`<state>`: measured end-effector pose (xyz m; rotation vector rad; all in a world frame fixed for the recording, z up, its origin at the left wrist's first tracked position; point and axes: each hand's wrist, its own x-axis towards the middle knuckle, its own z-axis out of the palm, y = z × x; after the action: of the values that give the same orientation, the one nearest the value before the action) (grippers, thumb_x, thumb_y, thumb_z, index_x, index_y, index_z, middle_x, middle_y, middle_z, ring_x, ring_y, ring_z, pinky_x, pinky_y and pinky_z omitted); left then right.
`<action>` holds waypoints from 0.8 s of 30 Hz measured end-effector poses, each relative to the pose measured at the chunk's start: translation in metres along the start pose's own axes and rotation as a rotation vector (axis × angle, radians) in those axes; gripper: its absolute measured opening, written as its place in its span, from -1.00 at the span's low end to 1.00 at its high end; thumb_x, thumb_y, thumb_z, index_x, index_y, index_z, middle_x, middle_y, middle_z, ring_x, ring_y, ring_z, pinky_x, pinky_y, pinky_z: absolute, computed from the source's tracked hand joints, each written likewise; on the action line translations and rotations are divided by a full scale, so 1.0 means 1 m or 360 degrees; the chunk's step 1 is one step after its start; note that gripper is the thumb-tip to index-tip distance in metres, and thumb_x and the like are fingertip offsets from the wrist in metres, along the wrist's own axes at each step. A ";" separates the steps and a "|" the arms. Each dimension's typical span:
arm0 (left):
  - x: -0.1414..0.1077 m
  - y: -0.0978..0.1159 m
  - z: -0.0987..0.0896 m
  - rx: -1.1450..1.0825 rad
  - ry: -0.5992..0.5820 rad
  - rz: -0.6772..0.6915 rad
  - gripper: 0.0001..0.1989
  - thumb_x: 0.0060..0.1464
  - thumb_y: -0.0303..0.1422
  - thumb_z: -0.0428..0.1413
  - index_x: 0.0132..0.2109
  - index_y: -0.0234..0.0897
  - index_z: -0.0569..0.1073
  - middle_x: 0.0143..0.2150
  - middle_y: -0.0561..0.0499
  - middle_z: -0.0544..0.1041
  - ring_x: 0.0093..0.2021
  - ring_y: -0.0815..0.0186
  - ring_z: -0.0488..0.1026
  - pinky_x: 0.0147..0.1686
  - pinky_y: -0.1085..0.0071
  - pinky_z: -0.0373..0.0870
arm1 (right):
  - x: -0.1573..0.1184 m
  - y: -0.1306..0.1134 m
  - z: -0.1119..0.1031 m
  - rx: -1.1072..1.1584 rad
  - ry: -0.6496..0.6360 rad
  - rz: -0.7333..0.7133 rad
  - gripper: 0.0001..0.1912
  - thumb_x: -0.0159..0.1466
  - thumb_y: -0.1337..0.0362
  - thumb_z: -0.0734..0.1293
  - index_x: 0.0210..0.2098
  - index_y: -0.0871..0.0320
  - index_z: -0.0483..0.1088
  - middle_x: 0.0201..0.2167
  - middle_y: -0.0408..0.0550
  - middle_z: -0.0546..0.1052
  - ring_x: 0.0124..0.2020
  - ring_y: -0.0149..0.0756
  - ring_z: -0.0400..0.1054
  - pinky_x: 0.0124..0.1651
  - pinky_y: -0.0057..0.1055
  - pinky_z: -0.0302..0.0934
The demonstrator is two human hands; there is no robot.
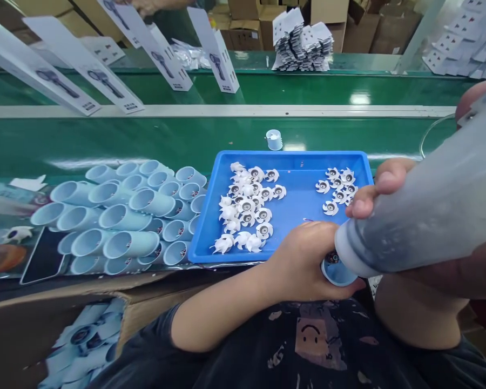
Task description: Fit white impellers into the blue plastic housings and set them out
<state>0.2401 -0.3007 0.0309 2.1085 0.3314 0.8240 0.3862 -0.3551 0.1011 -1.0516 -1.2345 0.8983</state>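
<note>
My left hand (302,259) is closed around a light blue plastic cup (340,274), its open mouth turned up toward me. A dark part shows inside the cup, partly covered. In my right hand (383,186) is a thick grey cylindrical power tool (433,189) with a pale collar, its nose end right at the cup's mouth. The tool's tip is hidden. Just beyond both hands lies a blue tray (297,216), with white fan impellers (246,205) heaped on the left and a smaller group of impellers (339,186) on the right.
Many light blue cups (132,244) lie stacked left of the tray. One small cup (274,139) stands behind it on the green bench (166,138). White printed boxes (222,65) and stacked white cards (302,43) are farther back. A carton (141,302) of blue parts sits lower left. Another person's hand (148,6) shows at top.
</note>
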 end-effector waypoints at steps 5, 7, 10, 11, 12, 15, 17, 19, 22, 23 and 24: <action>-0.001 -0.002 0.003 0.0024 0.0032 0.0009 -0.78 -0.10 -0.27 0.26 -0.35 -0.23 0.40 -0.37 0.04 0.54 -0.33 0.26 0.50 -0.34 0.35 0.43 | 0.003 0.003 0.003 0.0010 0.0128 0.0013 -0.68 0.25 -0.17 0.33 -0.30 -0.08 0.40 -0.25 -0.09 0.41 -0.33 -0.10 0.37 -0.33 -0.21 0.49; -0.001 0.000 0.004 0.0043 0.0052 -0.0012 -0.79 -0.09 -0.27 0.26 -0.33 -0.23 0.41 -0.36 0.03 0.54 -0.31 0.24 0.51 -0.33 0.34 0.43 | 0.004 0.005 0.005 -0.0009 0.0203 -0.0065 -0.71 0.27 -0.13 0.34 -0.34 -0.09 0.41 -0.27 -0.12 0.43 -0.33 -0.12 0.39 -0.25 -0.20 0.48; 0.000 0.003 0.000 0.0014 -0.0084 -0.0158 -0.64 -0.10 -0.17 0.29 -0.19 -0.24 0.44 -0.28 -0.01 0.57 -0.26 0.19 0.53 -0.28 0.31 0.46 | 0.006 0.009 0.006 0.0028 0.0221 -0.0217 -0.67 0.41 -0.08 0.20 -0.29 -0.02 0.40 -0.27 -0.16 0.42 -0.34 -0.20 0.41 -0.28 -0.21 0.47; 0.000 0.003 -0.004 0.0026 -0.0180 -0.0238 -0.53 -0.12 -0.14 0.31 -0.08 -0.24 0.43 -0.23 -0.03 0.58 -0.23 0.16 0.54 -0.25 0.28 0.47 | 0.006 0.010 0.005 0.0029 0.0220 -0.0275 -0.67 0.44 -0.04 0.15 -0.26 -0.01 0.39 -0.27 -0.17 0.42 -0.34 -0.24 0.41 -0.31 -0.24 0.46; -0.001 0.001 -0.010 0.0070 -0.0277 -0.0326 -0.40 -0.15 -0.11 0.32 0.03 -0.24 0.40 -0.15 -0.06 0.58 -0.18 0.11 0.54 -0.20 0.25 0.48 | 0.007 0.012 0.003 -0.0001 0.0228 -0.0338 -0.70 0.46 0.01 0.14 -0.23 -0.01 0.39 -0.26 -0.18 0.41 -0.33 -0.26 0.42 -0.32 -0.27 0.46; -0.009 -0.017 -0.034 0.0362 -0.0337 -0.0609 -0.25 -0.14 -0.10 0.31 0.19 -0.18 0.30 0.08 -0.12 0.51 0.04 0.01 0.48 0.00 0.13 0.43 | 0.007 0.021 -0.009 -0.0135 0.0450 -0.0409 -0.71 0.32 -0.07 0.34 -0.21 0.01 0.38 -0.25 -0.15 0.39 -0.34 -0.26 0.42 -0.31 -0.31 0.46; -0.018 -0.036 -0.052 0.0536 -0.0125 -0.0778 -0.34 -0.08 -0.09 0.26 0.16 -0.16 0.33 0.16 -0.11 0.45 0.13 0.01 0.41 0.11 0.12 0.36 | 0.005 0.030 -0.020 -0.0130 0.0650 -0.0295 -0.48 0.08 -0.18 0.49 -0.23 0.08 0.38 -0.22 -0.07 0.39 -0.36 -0.20 0.42 -0.34 -0.28 0.45; -0.028 -0.057 -0.065 0.0610 0.0138 -0.0894 -0.41 -0.06 -0.07 0.21 0.10 -0.17 0.36 0.13 -0.09 0.47 0.13 0.03 0.41 0.13 0.13 0.34 | 0.003 0.040 -0.032 -0.0174 0.0809 -0.0298 -0.37 -0.03 -0.19 0.53 -0.22 0.13 0.36 -0.19 -0.01 0.39 -0.36 -0.15 0.42 -0.35 -0.25 0.44; -0.041 -0.078 -0.073 0.0576 0.0340 -0.0964 -0.47 -0.07 -0.04 0.18 0.02 -0.19 0.38 0.02 -0.06 0.53 0.03 0.06 0.48 0.05 0.15 0.40 | 0.002 0.053 -0.045 -0.0471 0.0895 -0.0515 -0.39 0.12 -0.13 0.42 0.00 0.07 0.23 -0.03 0.04 0.36 -0.18 -0.07 0.42 -0.20 -0.16 0.43; -0.043 -0.081 -0.073 0.0565 0.0355 -0.0966 -0.48 -0.06 -0.03 0.17 0.01 -0.18 0.38 -0.01 -0.05 0.54 -0.01 0.07 0.49 0.03 0.16 0.41 | 0.002 0.056 -0.047 -0.0602 0.0887 -0.0555 -0.37 0.18 -0.11 0.36 0.09 0.02 0.13 0.04 0.04 0.31 -0.09 -0.05 0.39 -0.12 -0.11 0.41; -0.045 -0.083 -0.073 0.0564 0.0351 -0.0958 -0.50 -0.06 -0.03 0.17 0.00 -0.18 0.38 -0.03 -0.04 0.54 -0.03 0.08 0.50 0.01 0.16 0.42 | 0.003 0.058 -0.048 -0.0733 0.0872 -0.0579 -0.36 0.22 -0.09 0.30 0.17 -0.04 0.01 0.10 0.05 0.24 0.00 -0.04 0.34 -0.04 -0.07 0.38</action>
<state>0.1625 -0.2269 -0.0214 2.0486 1.2369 0.6613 0.4356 -0.3423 0.0454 -1.2690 -1.1248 0.0227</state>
